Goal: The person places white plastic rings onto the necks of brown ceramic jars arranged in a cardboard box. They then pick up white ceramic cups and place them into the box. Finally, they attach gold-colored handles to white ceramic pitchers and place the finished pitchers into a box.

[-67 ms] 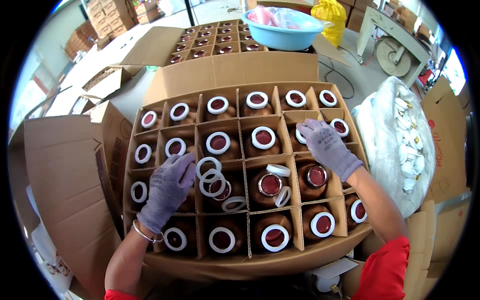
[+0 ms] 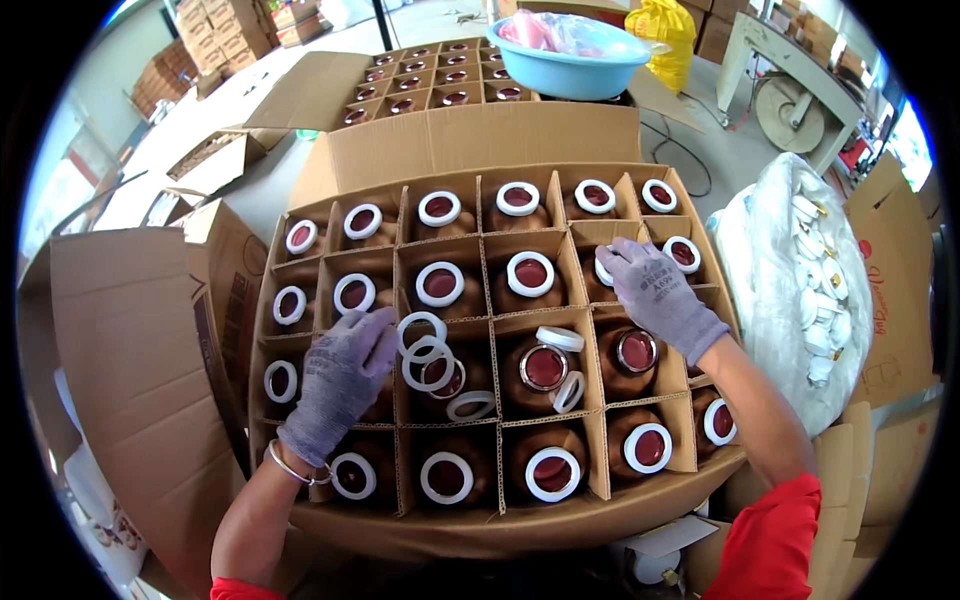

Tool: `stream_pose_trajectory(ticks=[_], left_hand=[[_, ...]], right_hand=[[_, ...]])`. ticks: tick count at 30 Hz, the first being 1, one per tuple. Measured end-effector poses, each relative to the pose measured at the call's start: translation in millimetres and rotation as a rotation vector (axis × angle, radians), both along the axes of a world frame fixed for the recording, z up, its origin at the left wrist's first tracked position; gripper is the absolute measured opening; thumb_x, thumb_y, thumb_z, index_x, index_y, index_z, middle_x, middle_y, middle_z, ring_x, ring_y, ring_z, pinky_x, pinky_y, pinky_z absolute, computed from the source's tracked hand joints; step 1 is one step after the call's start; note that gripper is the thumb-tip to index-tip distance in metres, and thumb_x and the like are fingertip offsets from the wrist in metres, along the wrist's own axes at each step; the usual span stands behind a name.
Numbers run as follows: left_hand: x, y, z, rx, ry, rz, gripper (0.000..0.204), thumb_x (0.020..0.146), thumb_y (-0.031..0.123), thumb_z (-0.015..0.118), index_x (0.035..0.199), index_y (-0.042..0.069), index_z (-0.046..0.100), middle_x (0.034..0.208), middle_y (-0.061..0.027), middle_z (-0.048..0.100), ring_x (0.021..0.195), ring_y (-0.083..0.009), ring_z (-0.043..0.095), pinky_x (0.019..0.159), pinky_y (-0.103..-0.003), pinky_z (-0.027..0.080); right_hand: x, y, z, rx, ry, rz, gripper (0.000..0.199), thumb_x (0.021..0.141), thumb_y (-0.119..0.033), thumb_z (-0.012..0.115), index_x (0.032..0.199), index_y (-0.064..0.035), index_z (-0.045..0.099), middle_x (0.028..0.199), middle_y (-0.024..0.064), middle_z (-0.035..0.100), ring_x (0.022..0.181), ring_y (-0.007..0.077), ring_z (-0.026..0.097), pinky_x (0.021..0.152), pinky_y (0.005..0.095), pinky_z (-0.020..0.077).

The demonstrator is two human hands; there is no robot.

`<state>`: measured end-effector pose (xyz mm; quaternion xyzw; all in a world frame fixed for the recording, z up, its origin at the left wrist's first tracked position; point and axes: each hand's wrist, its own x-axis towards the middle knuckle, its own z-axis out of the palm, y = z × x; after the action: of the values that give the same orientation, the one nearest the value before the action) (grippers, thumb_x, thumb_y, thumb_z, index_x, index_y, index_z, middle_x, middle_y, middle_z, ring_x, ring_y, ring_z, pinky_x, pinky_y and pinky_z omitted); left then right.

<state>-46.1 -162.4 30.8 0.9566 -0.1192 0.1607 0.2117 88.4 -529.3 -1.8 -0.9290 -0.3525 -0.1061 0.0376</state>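
Observation:
A divided cardboard carton (image 2: 640, 510) full of brown jars lies before me. Most jar mouths wear a white plastic ring. My right hand (image 2: 655, 290), in a grey glove, has its fingers curled at a white ring (image 2: 603, 272) on a jar in the second row from the back. In the third row my gloved left hand (image 2: 342, 375) bends over a jar; its fingers hide what is under them. Loose white rings (image 2: 428, 363) lie overlapped beside that hand. Two more rings (image 2: 560, 339) rest around a bare-necked jar (image 2: 544, 368). Another bare-necked jar (image 2: 637, 350) stands to its right.
At the right stands a clear plastic bag (image 2: 780, 270) of white parts. Behind is another carton of jars (image 2: 430, 80), with a blue basin (image 2: 570, 68) on it. Open carton flaps (image 2: 130, 380) rise at left. A grey machine with a wheel (image 2: 790, 110) stands far right.

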Motion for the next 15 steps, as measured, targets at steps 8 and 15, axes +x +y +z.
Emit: stream_pose_trajectory(ticks=[8,15], left_hand=[[-14,-19,-10,0.117,0.051,0.009,0.020,0.082,0.007,0.070,0.102,0.007,0.067,0.090,-0.0109,0.062,0.075,-0.0299,0.065,0.066,-0.040,0.053],[-32,-83,41,-0.083,0.178,-0.171,0.014,0.082,0.013,0.075,0.092,0.007,0.067,0.080,-0.0104,0.062,0.066,-0.0301,0.064,0.059,-0.039,0.051]], right_hand=[[-26,1,24,0.135,-0.062,0.106,0.033,0.084,-0.009,0.065,0.116,-0.0010,0.060,0.124,0.0185,0.060,0.112,0.0372,0.060,0.096,0.0443,0.0480],[-136,69,51,0.828,0.505,0.305,0.054,0.087,-0.016,0.075,0.135,-0.0041,0.054,0.104,0.0133,0.067,0.081,0.0179,0.070,0.068,0.0304,0.0565]])
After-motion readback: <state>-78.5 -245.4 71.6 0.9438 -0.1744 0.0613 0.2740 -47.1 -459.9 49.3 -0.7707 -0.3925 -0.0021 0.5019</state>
